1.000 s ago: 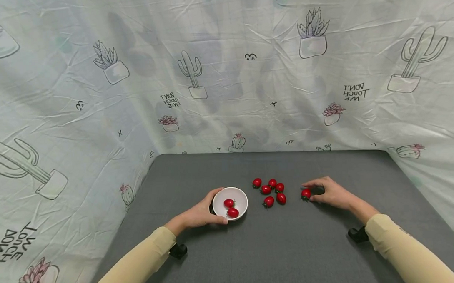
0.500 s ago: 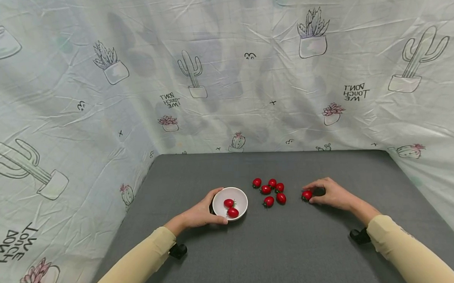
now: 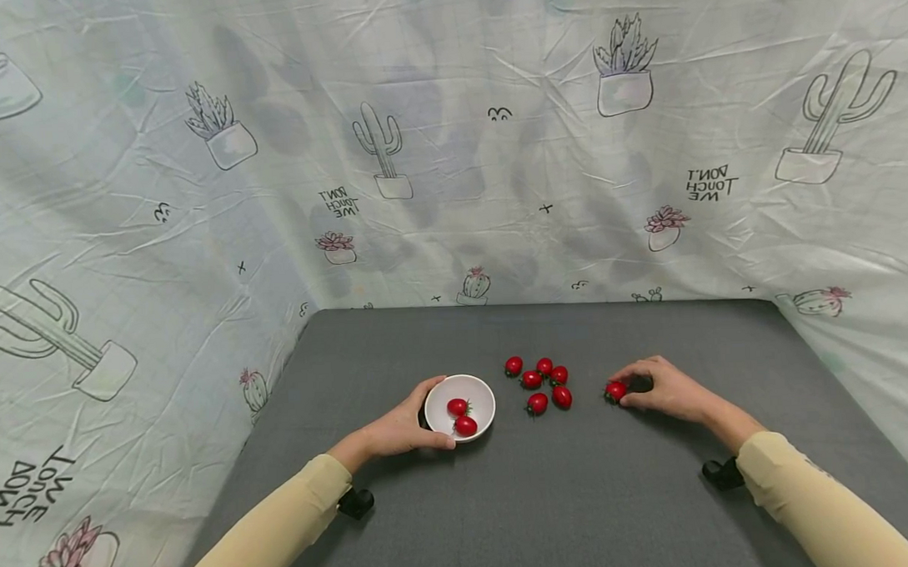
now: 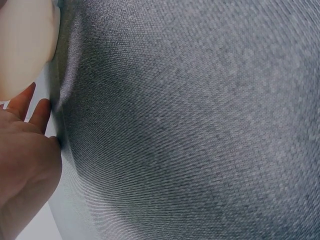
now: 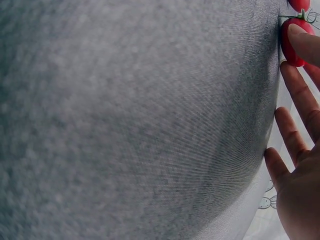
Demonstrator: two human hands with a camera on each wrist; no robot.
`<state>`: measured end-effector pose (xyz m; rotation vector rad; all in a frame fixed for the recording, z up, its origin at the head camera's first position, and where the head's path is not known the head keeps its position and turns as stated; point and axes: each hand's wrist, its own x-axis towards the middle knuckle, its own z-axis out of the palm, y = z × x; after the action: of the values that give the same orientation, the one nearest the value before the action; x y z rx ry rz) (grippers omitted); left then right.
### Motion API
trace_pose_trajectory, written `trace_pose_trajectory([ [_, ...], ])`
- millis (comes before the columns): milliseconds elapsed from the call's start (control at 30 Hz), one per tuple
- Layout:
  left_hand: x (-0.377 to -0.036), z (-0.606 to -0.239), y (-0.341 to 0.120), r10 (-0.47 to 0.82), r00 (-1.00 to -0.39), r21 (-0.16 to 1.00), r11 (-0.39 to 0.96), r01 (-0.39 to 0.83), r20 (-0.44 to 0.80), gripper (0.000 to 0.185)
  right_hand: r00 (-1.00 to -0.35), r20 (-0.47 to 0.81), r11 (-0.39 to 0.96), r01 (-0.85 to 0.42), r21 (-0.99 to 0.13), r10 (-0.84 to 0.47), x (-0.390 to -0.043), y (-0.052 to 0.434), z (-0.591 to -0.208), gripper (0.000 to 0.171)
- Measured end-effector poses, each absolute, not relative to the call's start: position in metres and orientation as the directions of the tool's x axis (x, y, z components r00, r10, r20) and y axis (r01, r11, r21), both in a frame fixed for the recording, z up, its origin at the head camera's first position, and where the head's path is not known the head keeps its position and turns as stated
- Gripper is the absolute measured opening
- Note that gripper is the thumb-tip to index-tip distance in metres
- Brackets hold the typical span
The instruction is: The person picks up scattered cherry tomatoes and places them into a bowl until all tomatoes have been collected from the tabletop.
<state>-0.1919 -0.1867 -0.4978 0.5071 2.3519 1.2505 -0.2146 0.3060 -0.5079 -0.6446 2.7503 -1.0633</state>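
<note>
My left hand holds a small white bowl from its left side, thumb at the near rim and fingers at the far side. Two red cherry tomatoes with green stems lie inside. In the left wrist view only part of the bowl shows, at the top left. My right hand pinches one cherry tomato at table level. The right wrist view shows the thumb pressed on this tomato, while the other fingers are spread near the cloth.
Several loose cherry tomatoes lie in a cluster between the bowl and my right hand. A dark grey cloth covers the table. Pale curtains printed with cacti hang behind and along both sides.
My right hand has shifted very slightly to the right, and the cherry tomato in its fingers has moved with it. The left hand and the bowl stay in place.
</note>
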Motion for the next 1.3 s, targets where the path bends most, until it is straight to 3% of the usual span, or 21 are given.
trace_pose_trajectory([
  [833, -0.191, -0.497, -0.189, 0.503, -0.842, 0.841, 0.528, 0.12, -0.195, 0.112, -0.925, 0.042, 0.664, -0.303, -0.684, -0.379, -0.216, 0.297, -0.494, 0.033],
  [1300, -0.19, -0.496, -0.189, 0.51, -0.84, 0.847, 0.516, 0.126, -0.186, 0.11, -0.9, 0.096, 0.593, -0.357, -0.722, -0.426, -0.219, 0.257, -0.47, 0.033],
])
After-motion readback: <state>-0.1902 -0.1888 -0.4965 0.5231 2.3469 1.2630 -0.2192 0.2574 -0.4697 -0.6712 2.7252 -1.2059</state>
